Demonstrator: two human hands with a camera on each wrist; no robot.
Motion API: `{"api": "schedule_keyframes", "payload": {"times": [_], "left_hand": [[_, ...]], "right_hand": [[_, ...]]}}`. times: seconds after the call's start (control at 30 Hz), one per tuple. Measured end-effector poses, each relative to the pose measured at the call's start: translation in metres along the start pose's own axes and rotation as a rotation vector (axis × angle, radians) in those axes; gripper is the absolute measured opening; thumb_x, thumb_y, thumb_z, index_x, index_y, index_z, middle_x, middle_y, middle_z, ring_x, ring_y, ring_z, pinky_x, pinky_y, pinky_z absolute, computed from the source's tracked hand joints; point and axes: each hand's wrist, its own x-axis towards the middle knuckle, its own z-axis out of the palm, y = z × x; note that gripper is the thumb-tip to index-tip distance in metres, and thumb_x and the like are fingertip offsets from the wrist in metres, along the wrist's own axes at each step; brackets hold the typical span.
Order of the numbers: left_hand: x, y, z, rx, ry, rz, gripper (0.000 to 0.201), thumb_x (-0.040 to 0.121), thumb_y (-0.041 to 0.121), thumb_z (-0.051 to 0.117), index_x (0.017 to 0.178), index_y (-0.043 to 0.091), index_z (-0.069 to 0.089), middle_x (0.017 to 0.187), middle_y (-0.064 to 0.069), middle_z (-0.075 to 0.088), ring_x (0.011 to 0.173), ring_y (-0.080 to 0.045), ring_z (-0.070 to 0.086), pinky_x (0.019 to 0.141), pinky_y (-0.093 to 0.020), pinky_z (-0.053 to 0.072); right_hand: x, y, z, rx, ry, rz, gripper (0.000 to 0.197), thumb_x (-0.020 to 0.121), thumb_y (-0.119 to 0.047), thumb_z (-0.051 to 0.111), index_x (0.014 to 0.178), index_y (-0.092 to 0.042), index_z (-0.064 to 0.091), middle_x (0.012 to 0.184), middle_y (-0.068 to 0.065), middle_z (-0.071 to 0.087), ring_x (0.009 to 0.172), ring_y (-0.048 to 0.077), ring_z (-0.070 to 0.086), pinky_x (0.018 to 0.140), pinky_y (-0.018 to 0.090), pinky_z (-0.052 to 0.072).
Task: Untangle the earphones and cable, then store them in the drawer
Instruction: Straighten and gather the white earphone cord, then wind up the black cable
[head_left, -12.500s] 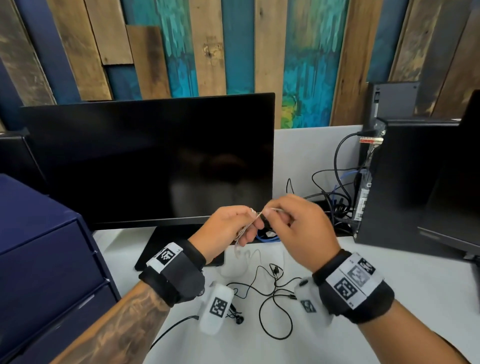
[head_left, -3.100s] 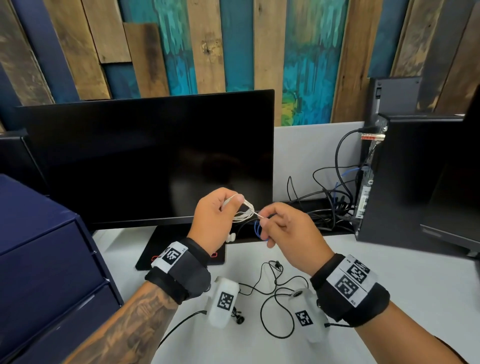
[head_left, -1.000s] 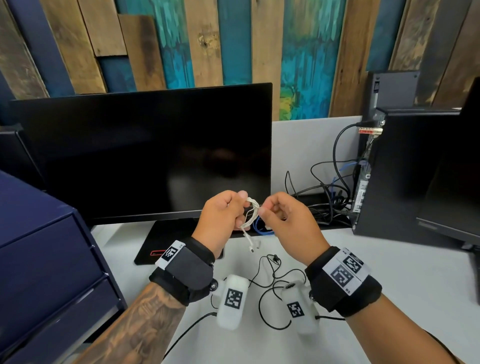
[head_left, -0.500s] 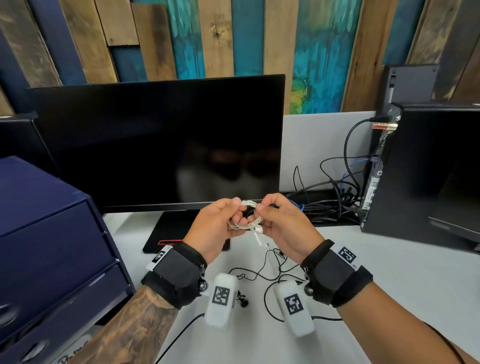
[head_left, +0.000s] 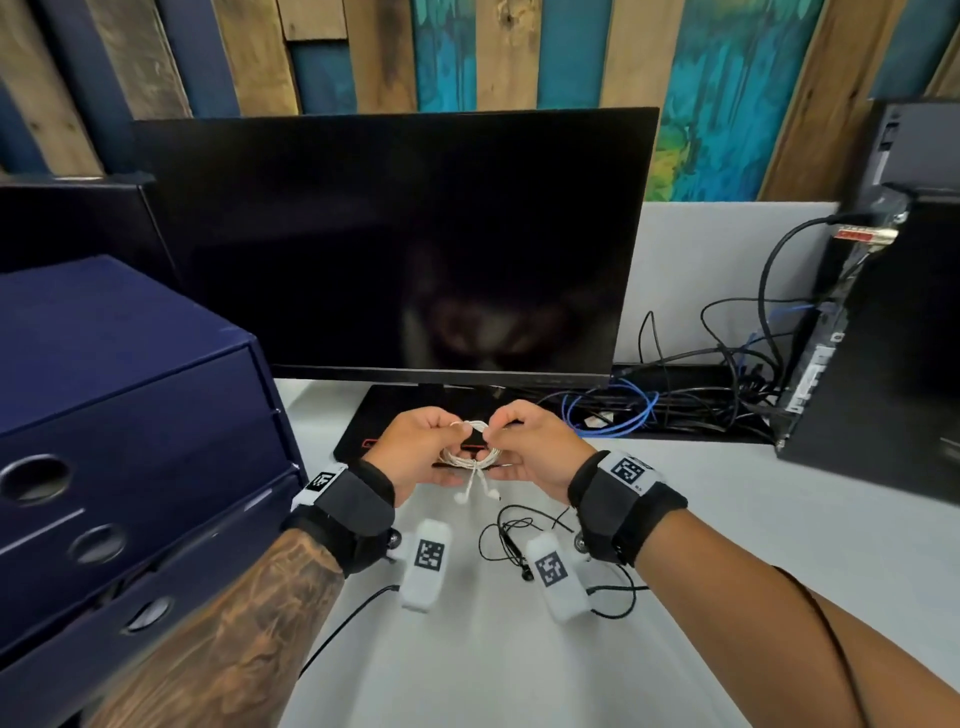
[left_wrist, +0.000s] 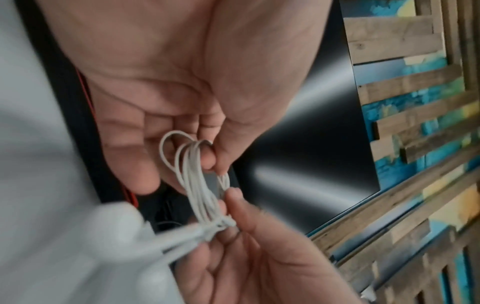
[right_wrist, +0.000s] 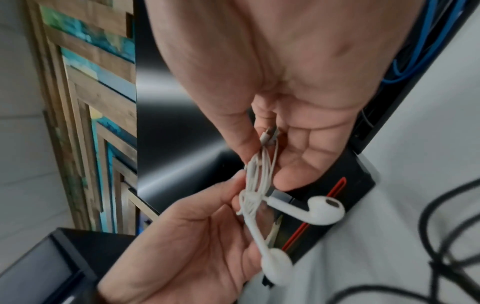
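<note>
Both the left hand (head_left: 415, 447) and right hand (head_left: 535, 449) are pinching the coiled white earphones (head_left: 470, 460) before the monitor (head_left: 395, 244). A black cable (head_left: 511, 540) is lying nearer on the desk (head_left: 727, 519); navy drawers (head_left: 130, 441) are standing left of the monitor.

Your forearms reach forward side by side, wrists strapped in black bands; your left hand (head_left: 415, 447) and right hand (head_left: 535, 449) meet above the tabletop, knuckles up, thumbs toward each other; both pinch the coiled earphones (head_left: 470, 457) between thumb and fingers (left_wrist: 215, 162), the other fingers loosely curled beneath.
</note>
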Motion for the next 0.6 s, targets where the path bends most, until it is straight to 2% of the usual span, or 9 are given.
{"api": "schedule_keyframes", "payload": {"times": [0.1, 0.17, 0.27, 0.33, 0.4, 0.47, 0.53, 0.6], "left_hand": [[0.004, -0.009, -0.006, 0.205, 0.054, 0.014, 0.007, 0.097, 0.018, 0.066, 0.091, 0.013, 0.066, 0.080, -0.006, 0.063, 0.071, -0.016, 0.061, 0.054, -0.028, 0.054], [0.010, -0.016, -0.009, 0.348, 0.101, 0.016, 0.007, 0.095, 0.016, 0.067, 0.088, 0.015, 0.066, 0.082, -0.006, 0.066, 0.070, -0.015, 0.061, 0.050, -0.025, 0.053], [0.016, -0.025, -0.013, 0.565, 0.135, -0.017, 0.014, 0.092, 0.013, 0.067, 0.080, 0.019, 0.065, 0.075, -0.003, 0.066, 0.065, -0.017, 0.062, 0.050, -0.028, 0.054], [0.017, -0.026, -0.014, 0.724, 0.138, -0.052, 0.013, 0.090, 0.013, 0.067, 0.080, 0.021, 0.067, 0.077, -0.002, 0.068, 0.071, -0.022, 0.066, 0.058, -0.030, 0.054], [0.019, -0.025, -0.014, 0.859, 0.115, -0.101, 0.010, 0.090, 0.012, 0.067, 0.087, 0.019, 0.073, 0.088, -0.004, 0.072, 0.087, -0.025, 0.069, 0.075, -0.034, 0.058], [0.021, -0.024, -0.014, 0.957, 0.084, -0.142, 0.014, 0.092, 0.013, 0.065, 0.102, 0.015, 0.075, 0.103, -0.007, 0.073, 0.099, -0.027, 0.069, 0.089, -0.039, 0.058], [0.023, -0.023, -0.016, 1.000, 0.076, -0.165, 0.019, 0.093, 0.013, 0.064, 0.109, 0.011, 0.073, 0.109, -0.009, 0.072, 0.101, -0.028, 0.068, 0.091, -0.039, 0.058], [0.024, -0.023, -0.016, 1.012, 0.085, -0.188, 0.022, 0.092, 0.013, 0.066, 0.114, 0.009, 0.068, 0.110, -0.011, 0.070, 0.100, -0.030, 0.069, 0.088, -0.038, 0.059]], "right_hand": [[0.010, 0.005, 0.008, -0.104, 0.004, 0.043, 0.011, 0.097, -0.006, 0.063, 0.100, -0.014, 0.055, 0.089, 0.011, 0.064, 0.067, 0.015, 0.065, 0.061, 0.027, 0.056], [0.016, 0.010, 0.013, -0.195, 0.026, 0.048, 0.011, 0.094, -0.006, 0.066, 0.096, -0.014, 0.059, 0.089, 0.011, 0.063, 0.066, 0.015, 0.064, 0.064, 0.032, 0.058], [0.023, 0.017, 0.021, -0.357, 0.062, 0.053, 0.013, 0.090, -0.004, 0.070, 0.087, -0.015, 0.064, 0.086, 0.009, 0.064, 0.071, 0.020, 0.066, 0.072, 0.041, 0.063], [0.024, 0.022, 0.026, -0.462, 0.071, 0.064, 0.013, 0.090, -0.004, 0.069, 0.085, -0.016, 0.065, 0.081, 0.006, 0.066, 0.068, 0.017, 0.066, 0.069, 0.038, 0.064], [0.025, 0.026, 0.029, -0.567, 0.078, 0.065, 0.010, 0.089, -0.008, 0.069, 0.087, -0.017, 0.067, 0.084, 0.002, 0.070, 0.074, 0.015, 0.069, 0.062, 0.030, 0.062], [0.027, 0.028, 0.033, -0.648, 0.082, 0.070, 0.009, 0.087, -0.011, 0.070, 0.088, -0.020, 0.069, 0.090, 0.000, 0.073, 0.085, 0.017, 0.072, 0.067, 0.032, 0.062], [0.029, 0.026, 0.037, -0.739, 0.083, 0.069, 0.010, 0.085, -0.012, 0.073, 0.090, -0.019, 0.071, 0.094, 0.001, 0.074, 0.091, 0.020, 0.071, 0.077, 0.035, 0.060], [0.032, 0.023, 0.040, -0.819, 0.084, 0.073, 0.012, 0.084, -0.012, 0.073, 0.094, -0.018, 0.071, 0.097, 0.002, 0.073, 0.094, 0.022, 0.070, 0.083, 0.035, 0.059]]}}
